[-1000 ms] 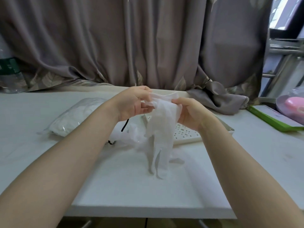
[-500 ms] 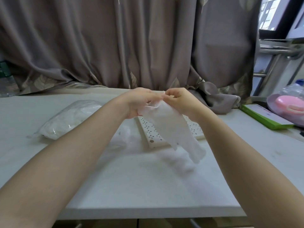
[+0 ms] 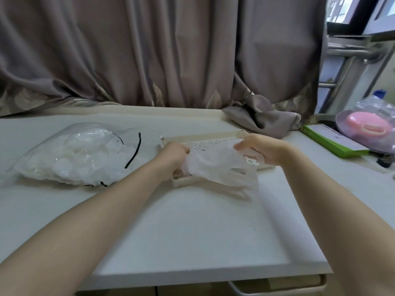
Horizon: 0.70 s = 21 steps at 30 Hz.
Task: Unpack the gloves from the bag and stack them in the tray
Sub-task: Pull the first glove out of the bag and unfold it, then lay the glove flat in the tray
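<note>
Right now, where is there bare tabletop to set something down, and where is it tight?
Bare: the near table between both forearms, up to its front edge, and the strip behind the bag. Crowded: the tray, where the left hand and right hand hold the glove; the right end holds a green box.

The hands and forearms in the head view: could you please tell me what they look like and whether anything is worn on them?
Both forearms are bare as far as the frame shows, with no sleeves. The left hand and the right hand wear no gloves, and no ring, watch or bracelet shows, though the picture is slightly blurred.
</note>
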### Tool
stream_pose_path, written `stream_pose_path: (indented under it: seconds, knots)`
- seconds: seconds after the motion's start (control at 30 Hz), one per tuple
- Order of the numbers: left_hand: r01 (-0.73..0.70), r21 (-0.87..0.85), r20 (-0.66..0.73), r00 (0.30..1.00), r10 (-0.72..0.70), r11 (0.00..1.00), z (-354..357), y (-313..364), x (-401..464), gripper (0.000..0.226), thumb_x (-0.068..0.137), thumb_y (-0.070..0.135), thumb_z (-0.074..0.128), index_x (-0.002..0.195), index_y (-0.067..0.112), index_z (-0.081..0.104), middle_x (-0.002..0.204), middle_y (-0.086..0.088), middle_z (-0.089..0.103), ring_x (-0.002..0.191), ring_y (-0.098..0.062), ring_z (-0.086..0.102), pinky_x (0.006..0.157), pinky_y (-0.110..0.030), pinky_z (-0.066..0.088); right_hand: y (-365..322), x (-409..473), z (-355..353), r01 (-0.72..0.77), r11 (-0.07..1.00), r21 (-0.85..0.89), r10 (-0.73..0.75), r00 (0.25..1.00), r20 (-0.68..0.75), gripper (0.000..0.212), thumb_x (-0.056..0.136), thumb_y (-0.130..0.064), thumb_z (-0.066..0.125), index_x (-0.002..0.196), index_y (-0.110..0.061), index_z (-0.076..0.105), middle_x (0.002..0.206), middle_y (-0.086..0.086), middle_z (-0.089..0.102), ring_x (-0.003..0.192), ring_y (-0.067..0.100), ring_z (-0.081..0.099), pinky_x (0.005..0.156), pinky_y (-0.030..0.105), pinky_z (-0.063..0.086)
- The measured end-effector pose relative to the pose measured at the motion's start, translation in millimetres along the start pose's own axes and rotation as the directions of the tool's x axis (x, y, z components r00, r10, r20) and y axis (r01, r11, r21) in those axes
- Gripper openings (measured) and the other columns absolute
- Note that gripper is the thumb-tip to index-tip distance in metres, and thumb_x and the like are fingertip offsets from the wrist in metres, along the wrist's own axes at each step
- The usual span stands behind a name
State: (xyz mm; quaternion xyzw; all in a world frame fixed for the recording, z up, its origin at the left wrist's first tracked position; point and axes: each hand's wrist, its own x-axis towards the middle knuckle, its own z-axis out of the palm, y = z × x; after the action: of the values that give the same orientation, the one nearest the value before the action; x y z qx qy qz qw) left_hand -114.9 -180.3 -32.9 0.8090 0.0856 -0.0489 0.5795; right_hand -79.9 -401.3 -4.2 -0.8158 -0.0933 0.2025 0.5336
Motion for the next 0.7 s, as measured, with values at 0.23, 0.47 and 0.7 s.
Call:
stream_pose_path:
  seconds: [0.23,0.47,0.7]
  knots:
    - [-0.043,0.447,-0.125,0.986,0.11,0.893,-23.8,-17.2,6.6,0.022,0.091,0.016,0.044,0.079,0.006,0.058,0.095,-0.014,0.064,0.085,-0.029,0.059,0.068,-0.034,0.045,-11.4,8.2,10.1,-0.244,0.925,-0.292,0.298,0.941,0.16,0.013,0.093,-0.013,0.052,0.093,-0.005,0.062,0.083,0.012,0.067,0.07,0.026,0.065,0.069,0.036,0.053]
    - [-0.189,0.394,-0.105,0.963,0.249,0.899,-47.7,-13.0,22.3,0.03,0.079,0.034,0.068,0.078,0.014,0.046,0.077,-0.002,0.048,0.069,-0.018,0.046,0.058,-0.029,0.033,-16.9,32.5,7.2,-0.165,0.938,-0.305,0.193,0.979,0.064,0.013,0.088,-0.014,0.064,0.087,-0.016,0.052,0.073,0.006,0.056,0.065,0.018,0.05,0.064,0.028,0.046]
    - [-0.104,0.583,-0.033,0.988,0.152,0.806,-30.5,-14.7,49.7,0.019,0.092,0.009,0.038,0.109,0.016,0.032,0.081,-0.004,0.048,0.065,-0.017,0.044,0.054,-0.028,0.032,4.7,33.5,3.6,-0.346,0.878,-0.33,0.371,0.928,0.015,0.038,0.092,-0.046,0.052,0.094,-0.009,0.065,0.062,-0.001,0.046,0.053,0.013,0.037,0.056,0.024,0.034]
